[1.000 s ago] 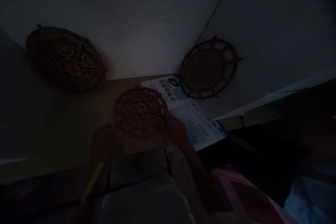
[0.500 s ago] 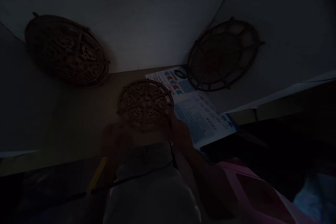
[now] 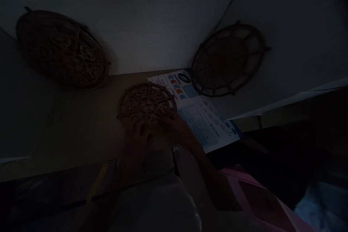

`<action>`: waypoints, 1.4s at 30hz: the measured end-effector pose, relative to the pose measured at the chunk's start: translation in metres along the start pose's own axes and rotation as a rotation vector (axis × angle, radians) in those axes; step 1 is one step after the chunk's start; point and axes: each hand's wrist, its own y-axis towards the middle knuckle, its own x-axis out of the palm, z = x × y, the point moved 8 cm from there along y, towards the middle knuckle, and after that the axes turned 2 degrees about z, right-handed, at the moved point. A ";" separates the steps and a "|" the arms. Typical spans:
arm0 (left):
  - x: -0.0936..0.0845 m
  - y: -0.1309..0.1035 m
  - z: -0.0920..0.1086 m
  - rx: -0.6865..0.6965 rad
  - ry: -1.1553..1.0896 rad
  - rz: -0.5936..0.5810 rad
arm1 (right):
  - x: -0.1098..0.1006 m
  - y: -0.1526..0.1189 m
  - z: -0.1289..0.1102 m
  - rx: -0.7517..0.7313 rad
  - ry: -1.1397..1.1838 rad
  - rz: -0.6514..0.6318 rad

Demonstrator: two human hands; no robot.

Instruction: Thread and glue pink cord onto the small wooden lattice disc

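The picture is very dark. A round reddish-brown openwork piece (image 3: 147,105) with spokes and heart-shaped scrolls rests in front of me on the brown surface. My left hand (image 3: 136,139) is at its near edge, bent fingertips over the rim. On the near right part of the same piece, my right hand (image 3: 175,127) has its fingers curled closely together against the openwork. Whether anything small is between the fingers is too dark to see. The near rim is partly hidden by both hands.
Similar round openwork pieces lean against the pale panels, one on the left (image 3: 65,50) and one on the right (image 3: 230,59). A printed sheet (image 3: 198,116) lies partly under the right side. Pink cloth (image 3: 236,174) shows at lower right, a yellow strip (image 3: 97,183) at lower left.
My left hand has moved right and up onto the near rim of the openwork piece. My right hand has shifted slightly left and inward. The view has drifted a little.
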 end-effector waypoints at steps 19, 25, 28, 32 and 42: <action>-0.014 0.031 -0.018 -0.114 -0.166 -0.128 | -0.006 0.016 -0.018 -0.098 0.080 -0.075; -0.015 0.025 -0.023 -0.179 -0.253 -0.096 | -0.007 0.023 -0.023 -0.058 0.122 -0.106; -0.013 0.023 -0.025 -0.214 -0.260 -0.104 | -0.007 0.026 -0.026 -0.038 0.144 -0.127; -0.010 0.021 -0.027 -0.243 -0.268 -0.114 | -0.006 0.031 -0.030 -0.015 0.172 -0.151; -0.003 0.020 -0.039 -0.266 -0.273 -0.083 | 0.018 0.029 -0.020 -0.003 0.193 -0.188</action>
